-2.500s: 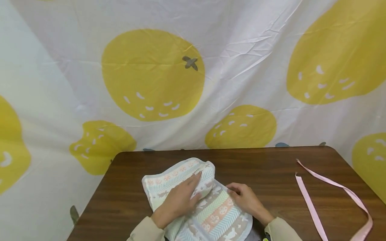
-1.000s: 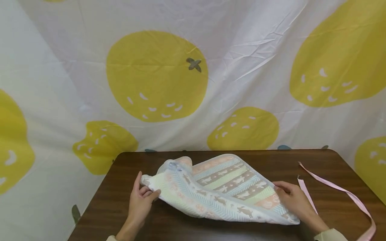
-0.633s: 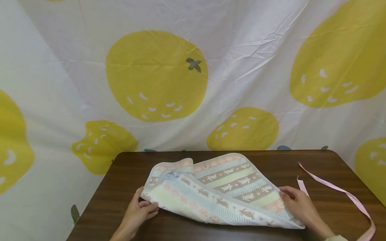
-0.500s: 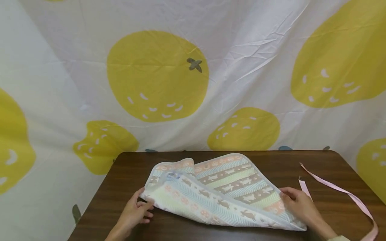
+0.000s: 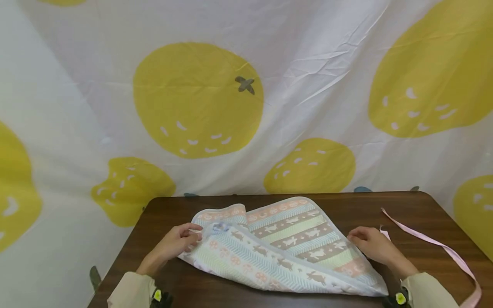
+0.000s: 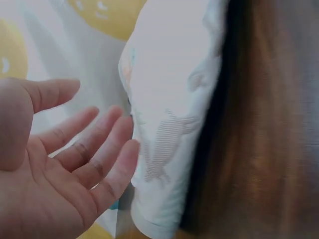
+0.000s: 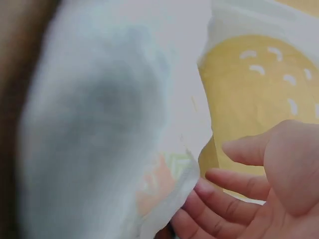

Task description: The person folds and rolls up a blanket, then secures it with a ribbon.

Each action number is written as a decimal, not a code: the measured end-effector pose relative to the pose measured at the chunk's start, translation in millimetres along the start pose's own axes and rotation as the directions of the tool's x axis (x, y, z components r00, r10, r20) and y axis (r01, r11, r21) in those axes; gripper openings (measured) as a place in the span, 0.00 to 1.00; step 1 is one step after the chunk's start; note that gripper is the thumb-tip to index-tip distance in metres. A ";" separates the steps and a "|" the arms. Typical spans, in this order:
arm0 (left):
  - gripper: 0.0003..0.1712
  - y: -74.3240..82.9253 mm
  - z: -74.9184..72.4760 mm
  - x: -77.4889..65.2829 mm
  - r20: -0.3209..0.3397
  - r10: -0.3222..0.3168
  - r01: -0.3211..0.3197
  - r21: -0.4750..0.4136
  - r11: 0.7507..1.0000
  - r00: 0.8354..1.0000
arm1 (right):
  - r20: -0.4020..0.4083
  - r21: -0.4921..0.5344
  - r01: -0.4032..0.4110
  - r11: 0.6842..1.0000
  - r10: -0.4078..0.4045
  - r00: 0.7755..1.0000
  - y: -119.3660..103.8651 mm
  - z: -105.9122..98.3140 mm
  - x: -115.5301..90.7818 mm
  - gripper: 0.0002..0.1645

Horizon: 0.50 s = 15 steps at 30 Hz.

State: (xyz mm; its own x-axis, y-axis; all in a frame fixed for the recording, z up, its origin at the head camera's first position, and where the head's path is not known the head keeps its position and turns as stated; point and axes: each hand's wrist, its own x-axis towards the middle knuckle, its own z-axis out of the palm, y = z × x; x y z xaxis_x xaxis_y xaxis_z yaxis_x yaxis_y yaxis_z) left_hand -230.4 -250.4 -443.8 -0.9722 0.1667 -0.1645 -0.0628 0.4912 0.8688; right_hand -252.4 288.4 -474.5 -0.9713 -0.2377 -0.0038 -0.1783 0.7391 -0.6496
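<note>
A pastel striped gauze towel (image 5: 285,239) with a rabbit pattern lies on the table, its near edge folded over towards the back. My left hand (image 5: 171,246) hovers at the towel's left corner. In the left wrist view the fingers (image 6: 107,154) are spread and loosely bent, close beside the cloth, with nothing held. At the towel's right edge is my right hand (image 5: 375,248). The right wrist view shows its relaxed fingers (image 7: 229,204) against or just beside the cloth's border, the thumb apart from it; whether they touch is hard to tell.
Brown wooden table (image 5: 161,218) under the towel. A pink ribbon (image 5: 431,239) curves along the right side, and a short piece of its other end shows behind my right hand. A white curtain (image 5: 308,98) with yellow fruit prints hangs behind the table.
The towel was bunched, then lifted and spread wider by both hands, and now lies down with a fold. Both hands have let go of its edges; the left moved up along the left corner.
</note>
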 end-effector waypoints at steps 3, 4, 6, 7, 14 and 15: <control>0.21 4.3 -0.7 12.7 0.002 -0.025 0.025 0.002 1.000 1.000 | 0.043 0.059 -0.060 0.996 0.057 0.997 -0.8 -2.1 10.6 0.18; 0.22 5.0 -1.0 16.9 0.004 -0.035 0.035 0.005 0.999 0.999 | 0.054 0.079 -0.080 0.994 0.076 0.996 -1.0 -2.3 14.0 0.19; 0.22 5.6 -1.1 24.8 -0.002 -0.056 0.056 0.024 0.998 0.998 | 0.066 0.115 -0.106 0.988 0.099 0.993 -1.1 -1.2 20.7 0.21; 0.22 4.8 -1.2 28.7 -0.002 -0.063 0.063 0.031 0.998 0.998 | 0.067 0.123 -0.113 0.986 0.105 0.992 -1.3 -0.2 23.7 0.22; 0.23 -2.3 1.2 47.7 -0.002 -0.160 0.159 0.100 0.982 0.987 | 0.036 0.083 -0.085 0.993 0.083 0.996 -5.2 7.7 41.8 0.21; 0.22 -3.5 1.8 49.2 -0.002 -0.168 0.167 0.109 0.980 0.986 | 0.034 0.071 -0.091 0.993 0.088 0.996 -6.1 8.4 44.1 0.21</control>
State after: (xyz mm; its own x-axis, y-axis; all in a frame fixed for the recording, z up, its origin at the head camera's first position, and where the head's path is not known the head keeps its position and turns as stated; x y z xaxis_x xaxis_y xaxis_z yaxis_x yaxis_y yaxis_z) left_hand -277.6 -242.4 -455.7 -0.9481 0.0802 -0.3076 -0.1998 0.6021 0.7730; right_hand -292.8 268.1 -477.1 -0.9774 -0.1925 -0.0868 -0.0780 0.7110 -0.6989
